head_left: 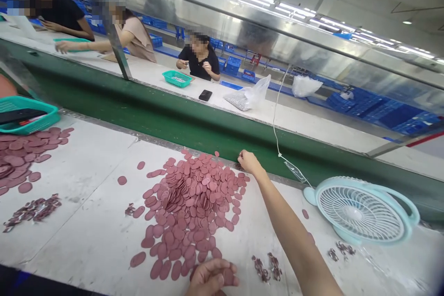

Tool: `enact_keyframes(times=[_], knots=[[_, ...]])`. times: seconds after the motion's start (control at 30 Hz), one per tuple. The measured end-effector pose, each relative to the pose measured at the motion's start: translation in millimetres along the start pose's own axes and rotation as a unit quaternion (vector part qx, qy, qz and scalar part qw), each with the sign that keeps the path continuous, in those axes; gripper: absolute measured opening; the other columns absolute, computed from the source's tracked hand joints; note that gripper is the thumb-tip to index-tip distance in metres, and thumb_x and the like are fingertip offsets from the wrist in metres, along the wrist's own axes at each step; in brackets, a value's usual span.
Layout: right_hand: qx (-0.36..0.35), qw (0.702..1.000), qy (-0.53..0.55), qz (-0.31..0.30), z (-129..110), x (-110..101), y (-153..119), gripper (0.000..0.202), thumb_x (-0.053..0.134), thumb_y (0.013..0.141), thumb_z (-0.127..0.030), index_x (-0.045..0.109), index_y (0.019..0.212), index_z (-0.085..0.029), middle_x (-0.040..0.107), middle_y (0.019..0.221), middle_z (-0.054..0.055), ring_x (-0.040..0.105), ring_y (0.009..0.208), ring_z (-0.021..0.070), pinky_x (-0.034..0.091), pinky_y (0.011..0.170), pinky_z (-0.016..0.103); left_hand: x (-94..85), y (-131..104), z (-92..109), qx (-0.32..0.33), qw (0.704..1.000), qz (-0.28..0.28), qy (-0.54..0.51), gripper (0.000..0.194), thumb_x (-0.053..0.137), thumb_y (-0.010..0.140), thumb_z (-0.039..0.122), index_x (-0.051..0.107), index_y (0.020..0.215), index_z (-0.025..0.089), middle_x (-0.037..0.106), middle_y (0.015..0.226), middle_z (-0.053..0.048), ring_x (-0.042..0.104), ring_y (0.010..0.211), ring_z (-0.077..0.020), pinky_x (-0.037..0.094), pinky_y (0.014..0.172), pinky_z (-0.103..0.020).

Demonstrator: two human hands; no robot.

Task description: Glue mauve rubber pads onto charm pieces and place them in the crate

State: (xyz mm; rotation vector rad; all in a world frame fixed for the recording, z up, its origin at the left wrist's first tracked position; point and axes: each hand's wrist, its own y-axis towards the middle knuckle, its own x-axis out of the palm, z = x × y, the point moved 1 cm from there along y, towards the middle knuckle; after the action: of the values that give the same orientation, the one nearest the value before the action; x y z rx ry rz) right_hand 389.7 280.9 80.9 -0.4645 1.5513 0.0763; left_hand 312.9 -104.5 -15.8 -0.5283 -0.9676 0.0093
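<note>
Left hand (pixel 211 279): nearest the head camera, at the bottom of the view, its grip closed on an oval piece (pixel 228 277), thumb and fingers curled about it.
Right hand (pixel 250 162): at the end of the outstretched forearm, by the metal strip (pixel 163 146) along the far side of the bench (pixel 100 162); the fingers are curled in, but whether they hold anything cannot be told.
Pile of ovals (pixel 194 189): dull red, heaped on the bench between the two hands, many overlapping, with loose ones around its edge.
Dark twisted clusters (pixel 261 269): on the bench, right of the left hand.
Pale blue fan (pixel 360 212): lying to the right of the right arm, near the strip.
Green belt (pixel 194 132): just beyond the strip, with co-workers seated at the far side.
Step in hand: by the look of it, handling ovals one by one — a piece is in the left hand while the right arm is stretched away.
Next move: likely calls for a fingertip pinch that parts a single oval from its overlapping neighbours.
</note>
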Motion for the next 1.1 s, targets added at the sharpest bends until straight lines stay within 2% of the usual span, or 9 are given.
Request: enact_keyframes(times=[0.17, 0.23, 0.3, 0.4, 0.53, 0.67, 0.8, 0.93, 1.1], knots=[[0.048, 0.988, 0.006, -0.143, 46.5, -2.6, -60.2, 0.03, 0.064, 0.099, -0.037, 0.064, 0.121, -0.017, 0.067, 0.121, 0.009, 0.068, 0.101, 0.0215, 0.06, 0.087, 0.041, 6.7, -7.6, 4.0, 0.014, 1.0, 0.014, -0.016, 0.04, 0.092, 0.068, 0.04, 0.079, 0.099, 0.018, 0.077, 0.11, -0.015, 0.075, 0.094, -0.0275, 0.053, 0.054, -0.023], [0.066, 0.978, 0.007, -0.199, 58.2, -6.4, -75.5, 0.029, 0.065, 0.099, -0.036, 0.065, 0.119, -0.016, 0.068, 0.117, 0.008, 0.069, 0.097, 0.0202, 0.061, 0.083, 0.039, 8.7, -10.4, 4.8, 0.016, 1.0, 0.024, -0.013, 0.039, 0.09, 0.071, 0.039, 0.079, 0.101, 0.018, 0.076, 0.112, -0.016, 0.075, 0.095, -0.0269, 0.053, 0.056, -0.024], [0.076, 0.971, 0.003, -0.229, 64.0, -13.2, -83.4, 0.028, 0.065, 0.098, -0.036, 0.065, 0.118, -0.016, 0.069, 0.115, 0.008, 0.069, 0.095, 0.0196, 0.061, 0.082, 0.039, 9.3, -12.0, 5.5, 0.014, 0.999, 0.027, -0.012, 0.038, 0.089, 0.073, 0.039, 0.078, 0.103, 0.018, 0.076, 0.113, -0.016, 0.074, 0.096, -0.0266, 0.054, 0.058, -0.024], [0.062, 0.977, -0.005, -0.205, 58.4, -25.5, -79.1, 0.028, 0.066, 0.098, -0.036, 0.065, 0.118, -0.017, 0.068, 0.118, 0.008, 0.069, 0.099, 0.0208, 0.06, 0.085, 0.041, 8.0, -11.7, 5.0, 0.008, 1.0, 0.019, -0.015, 0.038, 0.089, 0.073, 0.039, 0.078, 0.103, 0.018, 0.076, 0.114, -0.016, 0.074, 0.097, -0.0268, 0.053, 0.057, -0.023], [-0.02, 0.995, 0.012, -0.095, 22.0, -32.1, -48.6, 0.031, 0.064, 0.099, -0.037, 0.063, 0.124, -0.018, 0.065, 0.126, 0.009, 0.067, 0.107, 0.0235, 0.058, 0.092, 0.045, 4.5, -7.4, 1.8, 0.008, 1.0, 0.003, -0.019, 0.04, 0.089, 0.072, 0.039, 0.077, 0.103, 0.017, 0.076, 0.113, -0.016, 0.075, 0.096, -0.027, 0.052, 0.055, -0.022], [-0.091, 0.995, 0.027, -0.011, -29.7, -21.1, -11.8, 0.034, 0.063, 0.1, -0.037, 0.062, 0.128, -0.019, 0.063, 0.131, 0.01, 0.065, 0.112, 0.0248, 0.057, 0.095, 0.047, 1.7, -3.3, -0.3, 0.012, 1.0, -0.008, -0.026, 0.04, 0.09, 0.071, 0.04, 0.078, 0.101, 0.017, 0.076, 0.11, -0.015, 0.075, 0.095, -0.0266, 0.053, 0.054, -0.022], [-0.116, 0.993, 0.009, 0.002, -65.2, -4.0, 10.8, 0.034, 0.064, 0.099, -0.036, 0.062, 0.128, -0.019, 0.062, 0.133, 0.011, 0.065, 0.113, 0.0253, 0.057, 0.096, 0.047, 0.3, -1.4, -0.5, 0.008, 1.0, -0.007, -0.029, 0.039, 0.091, 0.069, 0.041, 0.079, 0.099, 0.019, 0.077, 0.108, -0.013, 0.076, 0.095, -0.0267, 0.054, 0.055, -0.022], [-0.108, 0.994, -0.012, -0.023, -66.0, 6.3, 17.3, 0.034, 0.066, 0.098, -0.036, 0.063, 0.125, -0.017, 0.064, 0.129, 0.011, 0.066, 0.111, 0.025, 0.057, 0.094, 0.046, 0.4, -0.8, -1.3, 0.018, 0.999, -0.01, -0.034, 0.039, 0.091, 0.07, 0.041, 0.079, 0.099, 0.018, 0.077, 0.107, -0.014, 0.076, 0.095, -0.0266, 0.054, 0.053, -0.022], [-0.085, 0.995, 0.004, -0.046, -36.0, 2.3, 14.5, 0.031, 0.064, 0.099, -0.037, 0.063, 0.124, -0.018, 0.065, 0.126, 0.01, 0.067, 0.107, 0.0233, 0.059, 0.091, 0.044, 0.7, -0.9, -2.6, 0.012, 0.999, -0.012, -0.029, 0.04, 0.091, 0.07, 0.04, 0.079, 0.101, 0.017, 0.076, 0.108, -0.014, 0.075, 0.095, -0.0263, 0.054, 0.055, -0.023]])
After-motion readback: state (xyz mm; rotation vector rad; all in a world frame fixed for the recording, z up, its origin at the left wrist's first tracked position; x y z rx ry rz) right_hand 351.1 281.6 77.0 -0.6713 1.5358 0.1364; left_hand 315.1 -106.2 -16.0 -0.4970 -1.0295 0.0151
